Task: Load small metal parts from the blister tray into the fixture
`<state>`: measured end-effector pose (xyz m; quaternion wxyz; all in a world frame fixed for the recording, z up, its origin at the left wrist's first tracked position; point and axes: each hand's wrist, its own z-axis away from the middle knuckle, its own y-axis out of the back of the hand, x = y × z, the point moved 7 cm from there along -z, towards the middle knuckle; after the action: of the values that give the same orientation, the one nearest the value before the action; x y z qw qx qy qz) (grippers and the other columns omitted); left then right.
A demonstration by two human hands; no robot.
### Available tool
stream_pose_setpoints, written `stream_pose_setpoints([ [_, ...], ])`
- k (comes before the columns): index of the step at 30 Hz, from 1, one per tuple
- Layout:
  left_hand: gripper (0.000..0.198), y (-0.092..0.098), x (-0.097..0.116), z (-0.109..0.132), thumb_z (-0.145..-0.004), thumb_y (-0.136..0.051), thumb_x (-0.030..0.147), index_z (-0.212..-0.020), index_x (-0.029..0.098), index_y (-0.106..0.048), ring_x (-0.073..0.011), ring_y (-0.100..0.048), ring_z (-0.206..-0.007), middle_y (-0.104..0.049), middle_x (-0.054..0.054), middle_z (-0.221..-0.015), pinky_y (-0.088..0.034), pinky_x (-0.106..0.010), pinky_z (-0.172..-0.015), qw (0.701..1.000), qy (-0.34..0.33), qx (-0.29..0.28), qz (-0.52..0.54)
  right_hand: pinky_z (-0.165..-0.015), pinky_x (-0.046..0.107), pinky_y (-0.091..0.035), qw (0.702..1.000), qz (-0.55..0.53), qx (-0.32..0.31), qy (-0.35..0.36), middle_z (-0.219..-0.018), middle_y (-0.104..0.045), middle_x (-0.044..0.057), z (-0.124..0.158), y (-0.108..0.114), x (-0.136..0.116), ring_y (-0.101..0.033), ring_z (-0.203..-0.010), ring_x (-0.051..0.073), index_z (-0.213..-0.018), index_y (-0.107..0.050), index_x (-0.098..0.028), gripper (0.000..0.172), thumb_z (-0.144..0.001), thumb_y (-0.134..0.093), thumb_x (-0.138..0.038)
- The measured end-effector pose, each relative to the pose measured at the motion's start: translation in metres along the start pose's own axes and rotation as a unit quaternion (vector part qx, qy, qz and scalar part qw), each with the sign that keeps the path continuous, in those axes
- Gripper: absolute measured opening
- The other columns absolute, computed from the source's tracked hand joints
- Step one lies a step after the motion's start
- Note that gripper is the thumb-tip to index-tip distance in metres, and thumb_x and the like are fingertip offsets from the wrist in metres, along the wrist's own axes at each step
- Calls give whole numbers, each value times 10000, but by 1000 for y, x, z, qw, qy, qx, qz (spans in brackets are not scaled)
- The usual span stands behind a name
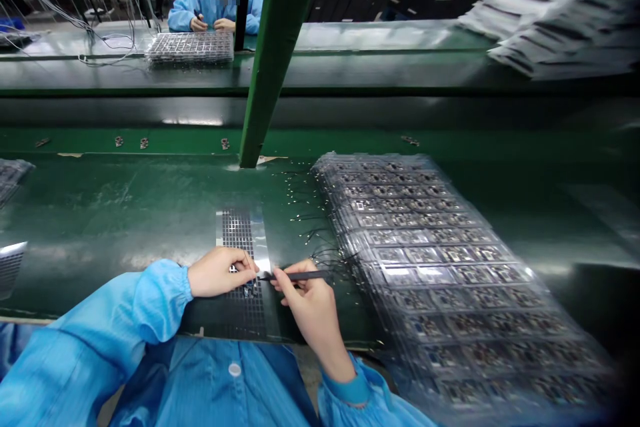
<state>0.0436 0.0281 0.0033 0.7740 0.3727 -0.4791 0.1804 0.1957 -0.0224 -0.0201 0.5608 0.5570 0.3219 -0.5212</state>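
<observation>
the right hand is closed in a pen grip, a slim black tool being pinched between thumb and fingertips; the exact kind of tool cannot be told. its tip is held low and nearly flat, just beside the left hand, whose fingers are curled together and pressed down on a perforated metal strip. whether anything is pinched by the left hand cannot be told. a small dark part is seen on the strip, close to both hands. for work this fine, the strip is best kept pinned by the left hand, with the tip steered by small finger movements and the right hand braced close by.

the strip is laid flat on the green worktop, near its near edge and left of centre. to the right of the hands, thin black leads are scattered, just beside a wide stack of clear plastic trays filled with rows of small modules. beyond a green post, on a far worktop, a co-worker in a blue smock is seen with both hands together, behind a similar tray.
</observation>
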Motion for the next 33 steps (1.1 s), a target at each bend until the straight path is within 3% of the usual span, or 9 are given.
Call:
stream_pose_setpoints([
  [9, 104, 0, 1, 0, -797, -560, 198, -794, 129, -638, -98, -597, -660, -686, -21, -838, -479, -193, -653, 1000, 0, -3, 12, -401, 250, -498, 1000, -17, 0, -9, -641, -672, 60, -2, -1, -1, -672, -601, 227, -715, -536, -200, 333, -744, -660, -507],
  [15, 137, -1, -6, -2, -796, -552, 242, -790, 125, -623, -87, -562, -573, -663, -31, -822, -471, -181, -521, 998, 31, -11, 48, -484, 252, -526, 987, -162, -5, -14, -584, -664, 33, -7, 0, -2, -663, -558, 186, -695, -541, -184, 381, -672, -733, -512],
  [18, 169, -3, -13, -2, -791, -558, 292, -791, 128, -600, -101, -551, -549, -613, -8, -696, -478, -193, -484, 994, 67, -17, 88, -537, 244, -534, 979, -202, -4, 1, -583, -666, 16, -10, 0, -6, -658, -552, 159, -694, -546, -181, 359, -681, -742, -481],
  [22, 159, -5, -16, -2, -775, -561, 292, -772, 133, -561, -124, -572, -556, -543, 23, -579, -483, -207, -481, 988, 98, -28, 117, -559, 237, -534, 980, -199, -21, 17, -596, -667, 7, -11, -4, -10, -658, -566, 148, -692, -550, -183, 333, -696, -743, -454],
  [33, 144, -4, -13, -2, -789, -520, 282, -768, 142, -546, -145, -628, -595, -561, 20, -591, -471, -198, -470, 988, 114, -31, 102, -595, 274, -563, 986, -164, -14, 9, -614, -657, 0, -8, -5, -7, -673, -596, 168, -718, -530, -194, 329, -694, -740, -447],
])
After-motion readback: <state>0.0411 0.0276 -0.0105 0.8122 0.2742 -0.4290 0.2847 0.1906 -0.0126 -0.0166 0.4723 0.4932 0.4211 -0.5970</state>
